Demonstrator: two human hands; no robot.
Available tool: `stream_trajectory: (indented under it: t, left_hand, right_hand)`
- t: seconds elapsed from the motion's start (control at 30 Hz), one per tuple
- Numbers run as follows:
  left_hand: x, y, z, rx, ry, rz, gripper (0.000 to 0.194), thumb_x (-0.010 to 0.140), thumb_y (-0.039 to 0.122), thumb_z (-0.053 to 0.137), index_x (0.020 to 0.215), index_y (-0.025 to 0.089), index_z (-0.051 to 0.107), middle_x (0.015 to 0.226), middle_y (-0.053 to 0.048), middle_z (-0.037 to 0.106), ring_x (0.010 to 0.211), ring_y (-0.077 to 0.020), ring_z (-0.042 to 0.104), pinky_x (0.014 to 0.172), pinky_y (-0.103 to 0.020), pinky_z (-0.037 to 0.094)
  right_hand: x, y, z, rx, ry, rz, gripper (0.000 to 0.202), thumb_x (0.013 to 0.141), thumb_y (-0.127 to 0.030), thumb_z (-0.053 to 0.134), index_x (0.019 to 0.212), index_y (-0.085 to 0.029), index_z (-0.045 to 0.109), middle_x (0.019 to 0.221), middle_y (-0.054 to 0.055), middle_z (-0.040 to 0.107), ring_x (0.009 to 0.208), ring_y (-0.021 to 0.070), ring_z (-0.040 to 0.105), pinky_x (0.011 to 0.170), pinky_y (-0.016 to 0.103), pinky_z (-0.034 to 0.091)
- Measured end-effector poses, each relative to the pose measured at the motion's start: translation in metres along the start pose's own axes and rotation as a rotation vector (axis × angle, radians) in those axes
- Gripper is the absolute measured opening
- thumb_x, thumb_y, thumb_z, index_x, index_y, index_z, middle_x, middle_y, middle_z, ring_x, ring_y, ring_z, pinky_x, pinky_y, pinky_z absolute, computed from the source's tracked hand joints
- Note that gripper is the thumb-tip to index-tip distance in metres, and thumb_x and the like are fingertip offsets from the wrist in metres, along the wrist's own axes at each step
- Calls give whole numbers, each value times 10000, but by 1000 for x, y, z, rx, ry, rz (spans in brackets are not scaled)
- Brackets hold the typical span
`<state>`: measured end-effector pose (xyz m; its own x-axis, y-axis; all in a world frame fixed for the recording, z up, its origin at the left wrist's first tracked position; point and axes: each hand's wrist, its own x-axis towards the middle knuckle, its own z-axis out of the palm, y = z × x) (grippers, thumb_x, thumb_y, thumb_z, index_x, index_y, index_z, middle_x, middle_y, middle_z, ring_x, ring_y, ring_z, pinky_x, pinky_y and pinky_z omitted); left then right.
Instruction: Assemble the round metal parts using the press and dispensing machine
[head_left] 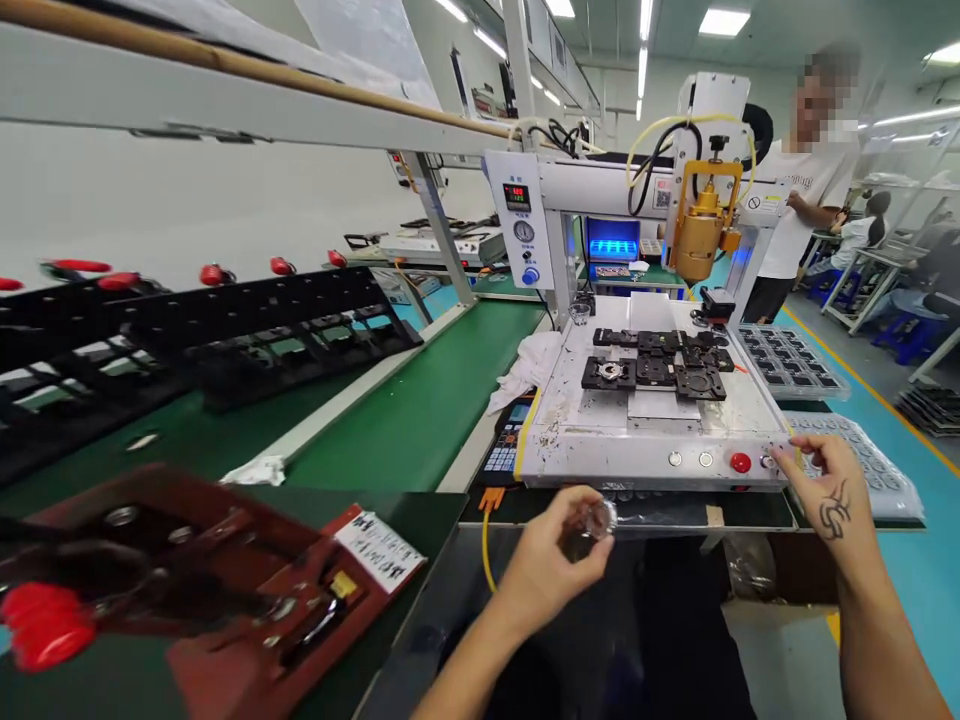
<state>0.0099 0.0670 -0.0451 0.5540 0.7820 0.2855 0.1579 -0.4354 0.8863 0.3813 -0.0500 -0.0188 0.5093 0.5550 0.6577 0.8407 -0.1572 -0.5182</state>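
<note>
Between the thumb and fingers of my left hand [559,555] is a small, shiny, round ring-shaped part [603,517], held up in front of the machine's front edge. My right hand [834,490] is at the right end of the front panel, thumb and fingertips at a small switch knob [767,460]. Left of that knob are a red button [740,462] and two pale round buttons. On the white machine bed [570,420] sit several black fixture blocks [656,370]; a silvery round part [611,371] lies in the left one. Above them hangs a gold-coloured machine head [697,240].
A red-brown clamp press [247,600] with a red handle stands at lower left. Black fixtures [285,320] with red knobs line the green bench [420,390]. Parts trays [791,360] are at right. Behind the machine stands a person [802,180]. A white cloth [529,370] lies beside the bed.
</note>
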Motion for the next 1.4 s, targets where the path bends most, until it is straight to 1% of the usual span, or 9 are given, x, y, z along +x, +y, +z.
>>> stream_trajectory:
  t: [0.13, 0.27, 0.33, 0.43, 0.5, 0.63, 0.83, 1.1, 1.4]
  left_hand:
    - [9, -29, 59, 59, -281, 49, 413, 788, 190, 760, 1174, 250, 626, 1235, -76, 760, 1170, -262, 717, 1054, -435, 579]
    - [19, -53, 89, 233, -327, 151, 381, 751, 121, 774, 1085, 227, 623, 1481, -156, 642, 1500, -349, 481, 1297, -583, 339]
    - [11, -60, 88, 252, -336, 185, 393, 767, 120, 762, 1108, 239, 608, 1487, -138, 641, 1503, -333, 481, 1313, -582, 322]
    - [-9, -59, 77, 258, -336, 230, 435, 803, 117, 735, 1184, 254, 578, 1488, -110, 644, 1495, -316, 494, 1307, -577, 343]
    - [-17, -54, 72, 288, -319, 261, 459, 819, 104, 716, 1228, 246, 564, 1479, -124, 648, 1460, -320, 534, 1281, -585, 382]
    - [-4, -44, 82, 357, -304, 324, 446, 812, 109, 729, 1221, 216, 587, 1450, -158, 653, 1371, -334, 607, 1223, -589, 446]
    - [27, -52, 113, 327, -422, 341, 414, 785, 109, 744, 1170, 184, 611, 1538, -191, 587, 1515, -346, 460, 1285, -586, 361]
    - [10, -51, 110, 292, -449, 324, 416, 795, 88, 698, 1180, 189, 579, 1572, -187, 555, 1540, -316, 426, 1305, -574, 330]
    - [17, -45, 107, 260, -527, 267, 412, 784, 74, 695, 1167, 180, 586, 1577, -221, 538, 1555, -336, 395, 1315, -581, 295]
  right_hand:
    - [-21, 22, 9, -6, 20, 68, 468, 865, -668, 692, 906, -208, 617, 886, 52, 598, 840, 252, 560, 795, 409, 452]
    - [-37, 2, 11, 78, 13, 88, 379, 909, -586, 694, 929, -213, 629, 887, 47, 619, 836, 241, 583, 808, 394, 472]
    - [-54, -12, 7, 167, -184, 130, 306, 977, -519, 631, 942, -217, 666, 877, 49, 662, 826, 234, 610, 778, 370, 486]
    - [-84, -26, 4, 266, -635, 156, 294, 1031, -469, 560, 1004, -223, 718, 933, 59, 738, 839, 231, 666, 750, 350, 517]
    - [-99, -27, 10, 299, -787, 141, 294, 1050, -444, 531, 1060, -226, 729, 1014, 70, 766, 908, 241, 703, 813, 359, 544]
    - [-106, -18, 36, 331, -669, 63, 257, 1060, -380, 523, 1126, -225, 718, 1111, 103, 769, 1048, 270, 720, 949, 411, 558]
    - [-95, -7, 71, 235, -607, -176, 217, 1059, -248, 526, 1143, -216, 724, 1072, 115, 716, 1023, 275, 694, 948, 443, 581]
    - [-109, 3, 67, -13, -635, -429, 306, 1059, -231, 556, 1338, -194, 676, 1072, 131, 661, 988, 272, 659, 878, 419, 586]
    - [-133, 18, 82, 56, -324, -709, 411, 1010, -54, 570, 1410, -145, 600, 993, 119, 770, 814, 233, 658, 708, 386, 523]
